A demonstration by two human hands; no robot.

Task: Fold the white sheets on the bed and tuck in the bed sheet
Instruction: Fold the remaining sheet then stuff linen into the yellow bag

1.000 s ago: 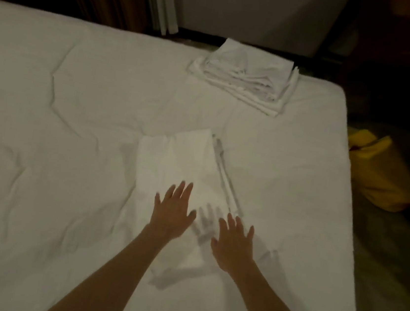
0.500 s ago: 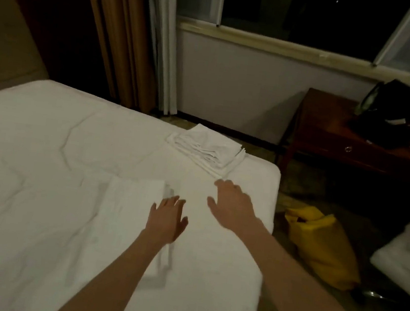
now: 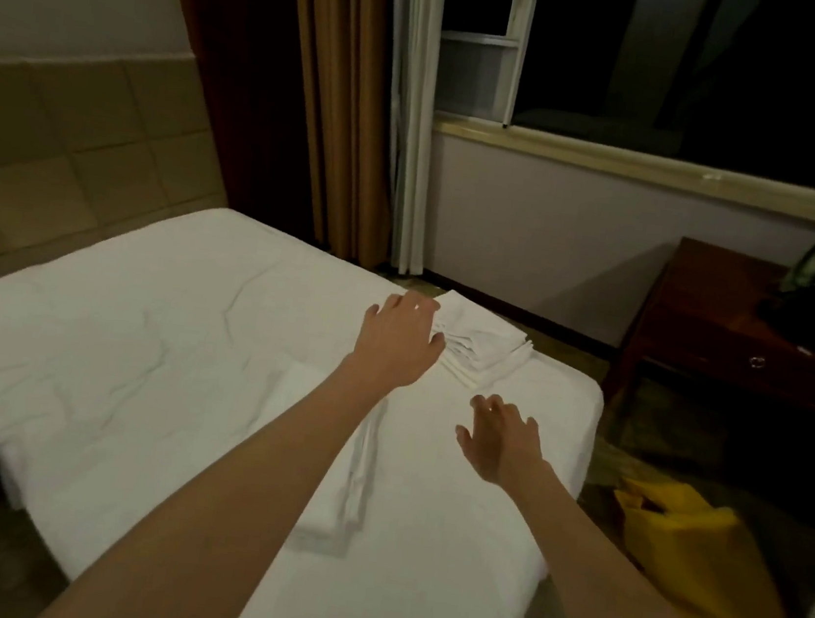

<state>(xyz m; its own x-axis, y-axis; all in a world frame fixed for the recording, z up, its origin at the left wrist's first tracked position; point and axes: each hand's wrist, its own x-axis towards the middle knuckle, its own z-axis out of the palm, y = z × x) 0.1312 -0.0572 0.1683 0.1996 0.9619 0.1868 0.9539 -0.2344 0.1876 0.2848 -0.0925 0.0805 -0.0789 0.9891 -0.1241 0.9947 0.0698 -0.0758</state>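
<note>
Left hand (image 3: pixel 399 341), fingers spread and holding nothing, reaches over the near edge of the stack of folded sheets (image 3: pixel 480 346) at the far corner of the bed (image 3: pixel 132 357); whether the fingers touch it cannot be told. Right hand (image 3: pixel 502 443), also loose and empty, hovers short of the stack. The newly folded sheet (image 3: pixel 356 461) lies beneath the left forearm. Judged step: joining sheet and stack. Slide flat fingers under the whole bundle, supporting both sides, so the layers stay aligned.

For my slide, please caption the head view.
Left hand reaches the folded stack; right hand hovers over bed.
</note>
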